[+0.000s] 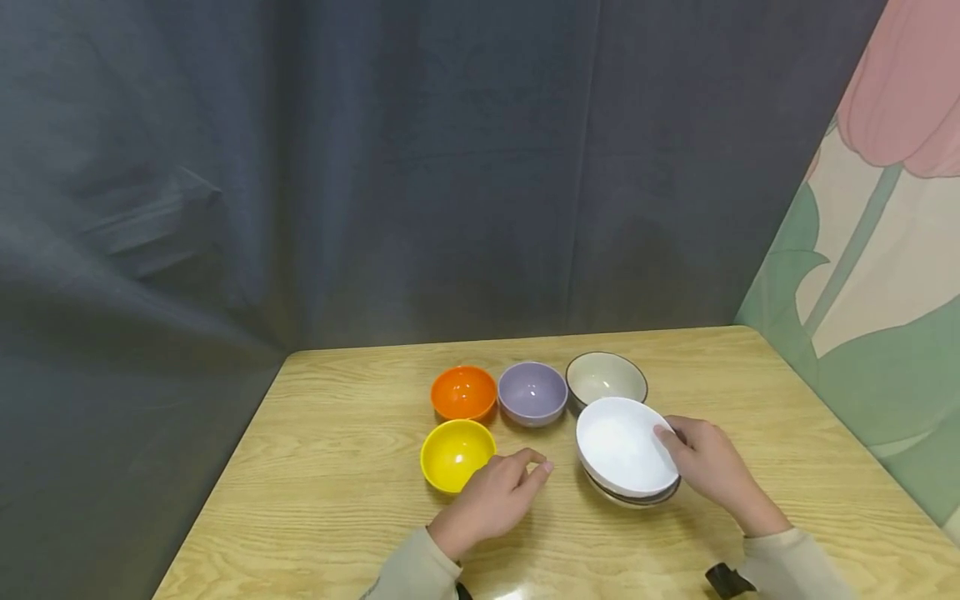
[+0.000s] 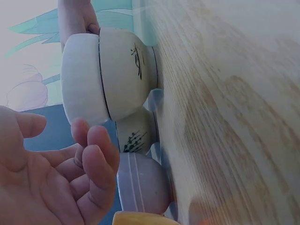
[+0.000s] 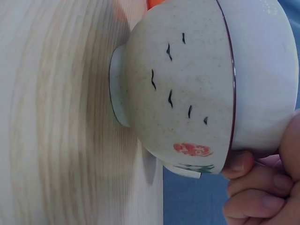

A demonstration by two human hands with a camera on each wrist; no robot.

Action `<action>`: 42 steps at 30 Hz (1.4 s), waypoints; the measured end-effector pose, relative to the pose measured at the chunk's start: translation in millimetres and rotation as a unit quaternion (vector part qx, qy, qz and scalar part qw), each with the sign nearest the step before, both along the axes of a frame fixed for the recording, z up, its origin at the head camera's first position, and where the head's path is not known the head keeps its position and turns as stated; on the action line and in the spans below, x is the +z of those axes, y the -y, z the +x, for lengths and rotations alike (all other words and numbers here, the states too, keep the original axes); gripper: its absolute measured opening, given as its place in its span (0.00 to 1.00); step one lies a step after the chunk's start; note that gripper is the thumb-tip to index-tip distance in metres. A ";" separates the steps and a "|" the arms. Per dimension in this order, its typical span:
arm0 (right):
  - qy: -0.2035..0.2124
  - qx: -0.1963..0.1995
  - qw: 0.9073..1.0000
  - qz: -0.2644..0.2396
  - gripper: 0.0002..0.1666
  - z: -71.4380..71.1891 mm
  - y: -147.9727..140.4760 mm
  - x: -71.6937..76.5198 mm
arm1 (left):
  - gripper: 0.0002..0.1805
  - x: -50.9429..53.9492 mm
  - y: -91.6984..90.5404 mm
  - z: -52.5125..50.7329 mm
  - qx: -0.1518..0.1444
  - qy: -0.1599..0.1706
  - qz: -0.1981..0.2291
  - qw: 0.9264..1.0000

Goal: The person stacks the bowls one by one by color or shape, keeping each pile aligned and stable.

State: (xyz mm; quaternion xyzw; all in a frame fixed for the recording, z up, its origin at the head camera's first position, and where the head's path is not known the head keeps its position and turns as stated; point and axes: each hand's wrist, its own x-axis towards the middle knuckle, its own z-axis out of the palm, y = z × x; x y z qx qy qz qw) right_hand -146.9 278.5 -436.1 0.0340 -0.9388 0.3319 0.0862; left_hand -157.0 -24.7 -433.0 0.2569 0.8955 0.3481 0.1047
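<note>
My right hand pinches the rim of a white bowl, thumb on the inside. That bowl is nested in a speckled beige bowl with a dark rim, dark strokes and a red seal mark, which stands on the table. My left hand hovers with loosely bent fingers and holds nothing. It is nearest to a yellow bowl, covering part of its lower right side. In the left wrist view its palm and fingers show apart from the white bowl.
Behind stand an orange bowl, a purple bowl and another beige bowl in a row. All rest on a light wooden table. A dark grey curtain hangs at the back and left; a flower-patterned wall is on the right.
</note>
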 end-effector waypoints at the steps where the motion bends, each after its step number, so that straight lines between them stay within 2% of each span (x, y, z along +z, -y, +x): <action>1: -0.002 0.002 1.000 0.000 0.21 -0.2 1.4 -0.4 | 0.33 0.1 -0.4 -0.2 -0.001 0.005 0.002 1.000; 6: -0.009 0.009 1.000 -0.006 0.18 -1.8 8.1 -2.1 | 0.34 -1.9 -2.6 -1.4 0.001 0.020 0.000 1.000; 9: -0.012 0.013 1.000 -0.010 0.18 -3.2 11.6 -3.0 | 0.34 -3.5 -4.3 -1.7 0.003 0.012 -0.002 1.000; 14: -0.004 0.008 1.000 -0.012 0.18 -2.4 14.0 -3.9 | 0.31 -6.2 -9.7 -1.8 -0.014 0.009 0.014 1.000; 18: 0.003 0.005 1.000 -0.003 0.19 -0.6 13.7 -4.4 | 0.31 -7.5 -13.9 0.4 -0.030 0.023 0.024 0.999; 23: -0.002 0.007 1.000 0.013 0.17 1.3 13.3 -5.7 | 0.33 -10.1 -18.1 4.5 -0.035 0.031 0.026 0.999; 33: 0.003 0.002 1.000 0.025 0.19 2.8 15.2 -5.0 | 0.34 -11.1 -21.2 5.4 -0.038 0.019 0.018 0.999; 37: 0.004 -0.003 1.000 0.027 0.19 3.7 15.4 -5.1 | 0.34 -9.1 -25.3 5.5 -0.021 0.031 0.021 0.999; 42: 0.016 -0.008 1.000 0.012 0.20 4.8 17.0 -4.5 | 0.36 -8.0 -39.0 0.3 0.040 0.016 -0.004 0.999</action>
